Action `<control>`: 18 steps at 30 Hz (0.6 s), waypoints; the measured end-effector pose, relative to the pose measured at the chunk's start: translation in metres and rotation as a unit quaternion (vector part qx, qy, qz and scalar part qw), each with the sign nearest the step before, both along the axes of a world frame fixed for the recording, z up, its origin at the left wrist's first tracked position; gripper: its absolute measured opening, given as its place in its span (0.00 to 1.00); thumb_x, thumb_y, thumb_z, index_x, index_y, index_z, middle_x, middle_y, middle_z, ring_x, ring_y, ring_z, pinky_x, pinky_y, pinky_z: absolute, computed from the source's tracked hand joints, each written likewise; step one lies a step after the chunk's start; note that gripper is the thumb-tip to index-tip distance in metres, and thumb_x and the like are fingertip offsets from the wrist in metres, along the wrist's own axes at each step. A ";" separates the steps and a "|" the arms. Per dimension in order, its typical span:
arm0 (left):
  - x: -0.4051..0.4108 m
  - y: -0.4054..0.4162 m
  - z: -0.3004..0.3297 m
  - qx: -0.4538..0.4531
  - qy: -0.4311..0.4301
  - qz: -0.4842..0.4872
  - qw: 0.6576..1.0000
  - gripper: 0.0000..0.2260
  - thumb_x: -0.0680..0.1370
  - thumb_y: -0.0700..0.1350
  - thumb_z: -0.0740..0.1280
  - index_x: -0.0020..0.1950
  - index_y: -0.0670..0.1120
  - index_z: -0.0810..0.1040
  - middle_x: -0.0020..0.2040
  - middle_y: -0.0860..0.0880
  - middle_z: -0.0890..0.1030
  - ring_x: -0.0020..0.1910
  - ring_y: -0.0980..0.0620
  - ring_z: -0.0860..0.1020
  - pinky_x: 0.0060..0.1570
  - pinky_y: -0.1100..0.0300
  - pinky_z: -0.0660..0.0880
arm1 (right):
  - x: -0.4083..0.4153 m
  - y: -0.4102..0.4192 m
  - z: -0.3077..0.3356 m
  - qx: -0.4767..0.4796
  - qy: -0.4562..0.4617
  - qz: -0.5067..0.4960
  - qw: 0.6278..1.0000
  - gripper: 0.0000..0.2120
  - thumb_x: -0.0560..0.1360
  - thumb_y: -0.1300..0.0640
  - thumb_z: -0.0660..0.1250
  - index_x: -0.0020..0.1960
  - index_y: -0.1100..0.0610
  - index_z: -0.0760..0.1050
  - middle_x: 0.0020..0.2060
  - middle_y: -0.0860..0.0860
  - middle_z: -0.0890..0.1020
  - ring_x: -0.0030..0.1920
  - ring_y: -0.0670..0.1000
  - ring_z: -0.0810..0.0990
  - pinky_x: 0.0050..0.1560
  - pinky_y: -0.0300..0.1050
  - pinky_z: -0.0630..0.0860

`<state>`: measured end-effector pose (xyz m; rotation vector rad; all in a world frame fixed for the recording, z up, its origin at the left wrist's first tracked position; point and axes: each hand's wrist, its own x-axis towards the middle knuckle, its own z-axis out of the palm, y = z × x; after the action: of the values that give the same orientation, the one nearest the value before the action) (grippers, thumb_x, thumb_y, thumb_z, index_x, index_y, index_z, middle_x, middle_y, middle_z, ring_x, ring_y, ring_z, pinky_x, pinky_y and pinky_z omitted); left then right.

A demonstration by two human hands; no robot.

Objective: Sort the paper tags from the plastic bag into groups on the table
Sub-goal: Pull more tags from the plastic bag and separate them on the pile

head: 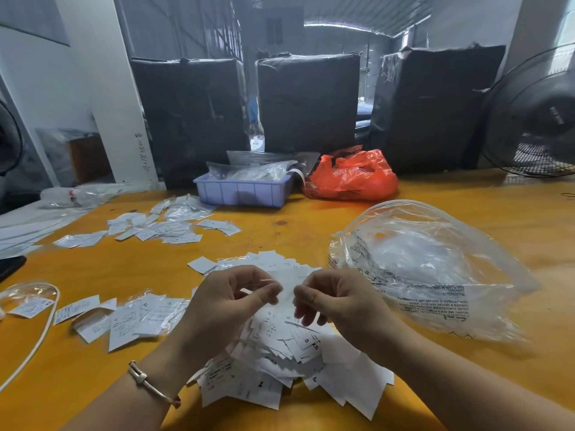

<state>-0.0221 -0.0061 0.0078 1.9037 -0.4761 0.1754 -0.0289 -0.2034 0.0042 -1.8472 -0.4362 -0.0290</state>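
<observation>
Far left of the frame we've got a clear little bag (29,298) with a white cord (37,340) looped by it. Next to that sits a small group of tags (130,318) at lower left, and a bigger scattered group (155,230) further back in the upper-left part of the yellow table (311,231).

Dead center, low in the frame, is the main heap of paper tags (289,362): small white rectangles, thin and a bit crumpled, all overlapping. We can read size letters on a few, "S", "M" and what looks like "XS", though the print is too blurry to be sure.

Our left hand (227,303), with a bracelet (149,384) on the wrist, pinches one edge of a single tag (287,292) held above the heap. Our right hand (336,298) pinches the other edge, fingers curled.

To the right, the big clear plastic bag (429,265) lies puffed up, just beside the heap. It carries warning text; "ATTENZIONE" and "THIS BAG IS NOT A TOY" are legible.

Behind, at center, a lilac tray (242,191) sits next to an orange bag (351,177), with a fan (535,116) at the right edge.
</observation>
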 end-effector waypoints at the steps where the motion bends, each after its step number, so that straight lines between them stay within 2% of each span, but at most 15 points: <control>1: 0.000 0.000 0.000 -0.010 0.010 -0.001 1.000 0.06 0.70 0.49 0.73 0.43 0.48 0.85 0.40 0.49 0.86 0.42 0.53 0.83 0.45 0.63 0.79 | 0.001 -0.001 0.000 0.003 0.003 -0.001 1.000 0.08 0.78 0.60 0.66 0.41 0.61 0.80 0.35 0.54 0.84 0.35 0.49 0.81 0.35 0.39 0.74; 6: -0.002 0.001 0.004 -0.093 0.052 -0.002 0.994 0.14 0.66 0.50 0.75 0.49 0.47 0.84 0.44 0.47 0.86 0.45 0.54 0.84 0.42 0.69 0.77 | 0.002 -0.004 0.001 0.085 0.043 -0.002 0.995 0.03 0.76 0.63 0.69 0.44 0.61 0.79 0.36 0.54 0.85 0.36 0.49 0.82 0.34 0.37 0.74; 9: -0.002 0.000 0.004 -0.071 0.057 -0.014 0.996 0.13 0.65 0.53 0.75 0.45 0.48 0.86 0.44 0.47 0.86 0.47 0.51 0.84 0.47 0.64 0.79 | 0.001 -0.004 0.002 0.124 0.059 0.001 0.991 0.03 0.74 0.62 0.71 0.44 0.62 0.79 0.37 0.55 0.85 0.36 0.49 0.82 0.34 0.37 0.74; 12: -0.001 -0.001 0.002 -0.074 0.049 -0.019 0.996 0.10 0.67 0.51 0.75 0.43 0.48 0.86 0.43 0.46 0.86 0.46 0.50 0.83 0.47 0.65 0.78 | -0.001 -0.001 0.000 0.087 0.042 0.002 0.995 0.05 0.72 0.59 0.73 0.41 0.60 0.78 0.37 0.54 0.85 0.35 0.48 0.82 0.35 0.38 0.75; 16: -0.001 0.002 0.003 -0.080 0.037 -0.012 0.996 0.11 0.68 0.52 0.75 0.41 0.46 0.84 0.39 0.46 0.84 0.40 0.53 0.80 0.43 0.66 0.76 | -0.002 0.002 -0.004 -0.039 -0.029 -0.026 0.999 0.07 0.71 0.54 0.74 0.39 0.56 0.80 0.34 0.53 0.84 0.36 0.50 0.82 0.36 0.39 0.76; 18: 0.001 0.004 0.003 -0.077 0.036 -0.004 0.996 0.10 0.70 0.52 0.75 0.40 0.46 0.83 0.39 0.44 0.83 0.39 0.55 0.78 0.41 0.66 0.75 | -0.002 0.002 -0.004 -0.059 -0.041 -0.035 0.997 0.06 0.72 0.54 0.74 0.39 0.55 0.80 0.33 0.51 0.83 0.36 0.50 0.82 0.36 0.40 0.76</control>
<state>-0.0215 -0.0024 0.0111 1.7516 -0.4093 0.1337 -0.0305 -0.2015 -0.0003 -1.9827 -0.4384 -0.1294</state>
